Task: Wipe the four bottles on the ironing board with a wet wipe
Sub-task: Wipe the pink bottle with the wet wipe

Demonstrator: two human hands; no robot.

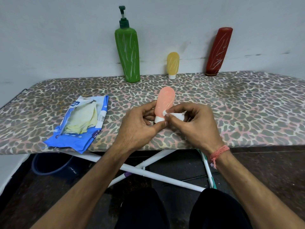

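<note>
A: What is the surface like?

B: An ironing board (231, 103) with a leopard-print cover in grey, brown and pink, standing on crossed white legs (148, 172). It is pushed against a plain pale wall (66, 38) that shows a few dark scuff marks. The floor below is dark, and a dark blue bucket (49, 164) sits under the board's left part.

A: And the bottles?

B: Three stand at the back, against the wall: a green pump bottle (127, 53), a small yellow bottle (172, 64) standing on its white cap, and a dark red bottle (218, 52) leaning to the right. All three carry white scratch-like marks. The fourth, a small pink bottle (164, 101) with a white cap, is near the middle of the board, in the person's grip.

A: How are the hands placed?

B: The left hand (140, 124) pinches the pink bottle at its cap end, thumb on the near side and fingers behind. The right hand (194, 123) pinches a bunched white wet wipe (177, 115) and presses it against the bottle's lower right side. A pink thread band (218, 152) is tied round the right wrist.

A: Any writing?

B: The opened blue wet-wipe packet (79, 126) lies on the left of the board with pale wipes showing. It has printing and a white label, too small and creased to read.
</note>
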